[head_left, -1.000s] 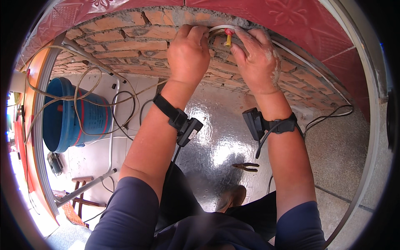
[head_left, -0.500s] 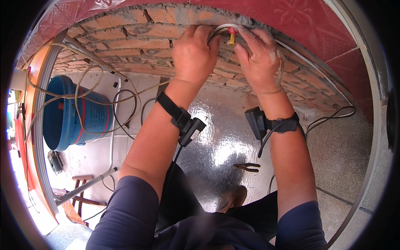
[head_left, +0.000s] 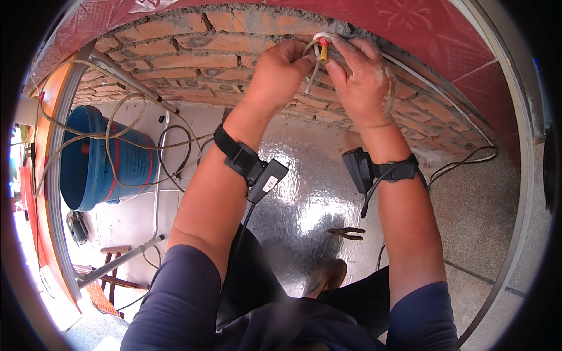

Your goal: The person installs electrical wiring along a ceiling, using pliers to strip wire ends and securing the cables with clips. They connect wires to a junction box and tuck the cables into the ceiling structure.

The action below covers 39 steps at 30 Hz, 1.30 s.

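Observation:
Up at the brick wall, both my hands work a pale cable [head_left: 311, 83] bent into a loop. My left hand [head_left: 280, 71] is closed, thumb and fingers pinching the cable near its loop; a short end hangs down below the fingertips. On the other side, my right hand [head_left: 369, 85] pinches the cable at the top of the bend, its thumb lower, beside a small red and yellow piece [head_left: 323, 51]. That piece points downward between the hands; its exact kind is unclear. Grey dust marks the right hand's outer edge.
A brick wall [head_left: 170, 50] faces me beneath red tiles [head_left: 410, 17]. On the left stand a blue bucket [head_left: 126, 158], a coiled cable [head_left: 108, 126] and a metal frame [head_left: 132, 257]. Pliers [head_left: 346, 233] lie on the shiny floor sheet [head_left: 293, 175]. A white cable [head_left: 433, 88] runs along the wall.
My left hand has shifted slightly right and down, its fingers drawn closer to the red and yellow piece. A cable end now hangs below it. The right hand has barely moved.

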Tool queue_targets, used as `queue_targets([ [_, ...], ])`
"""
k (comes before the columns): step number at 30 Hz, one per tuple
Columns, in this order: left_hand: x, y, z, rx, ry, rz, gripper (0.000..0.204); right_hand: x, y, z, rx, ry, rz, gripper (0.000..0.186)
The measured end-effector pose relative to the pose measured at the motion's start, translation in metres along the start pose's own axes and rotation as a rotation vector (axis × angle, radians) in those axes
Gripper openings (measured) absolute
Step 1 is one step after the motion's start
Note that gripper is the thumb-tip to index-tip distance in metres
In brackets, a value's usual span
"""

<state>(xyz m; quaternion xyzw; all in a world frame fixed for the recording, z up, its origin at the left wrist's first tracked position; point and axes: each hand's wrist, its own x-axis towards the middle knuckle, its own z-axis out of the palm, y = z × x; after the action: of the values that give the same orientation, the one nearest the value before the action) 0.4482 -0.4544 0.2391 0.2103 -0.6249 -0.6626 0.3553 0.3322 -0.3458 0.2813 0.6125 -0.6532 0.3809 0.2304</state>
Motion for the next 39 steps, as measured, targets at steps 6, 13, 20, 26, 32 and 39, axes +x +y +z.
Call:
queue_targets([
  [6,0.001,-0.004,0.001,-0.161,-0.08,-0.04,0.016,0.001,-0.002,-0.002,-0.022,-0.003,0.0,0.038],
  [13,-0.005,0.003,0.002,-0.185,-0.009,-0.057,0.017,-0.023,-0.009,0.007,0.327,-0.051,0.585,0.025],
  [20,-0.009,0.005,0.002,0.044,0.043,-0.024,0.031,-0.015,-0.016,0.021,0.833,-0.247,0.988,0.029],
  [26,-0.024,0.011,0.009,0.496,0.232,0.236,0.04,-0.009,-0.008,0.023,0.908,-0.263,1.062,0.025],
  [32,-0.065,0.001,0.027,0.769,0.278,0.345,0.033,-0.009,-0.005,0.016,0.912,-0.344,1.0,0.022],
  [39,-0.073,0.004,0.023,0.75,0.075,0.175,0.025,-0.009,-0.002,0.006,1.015,-0.296,0.913,0.016],
])
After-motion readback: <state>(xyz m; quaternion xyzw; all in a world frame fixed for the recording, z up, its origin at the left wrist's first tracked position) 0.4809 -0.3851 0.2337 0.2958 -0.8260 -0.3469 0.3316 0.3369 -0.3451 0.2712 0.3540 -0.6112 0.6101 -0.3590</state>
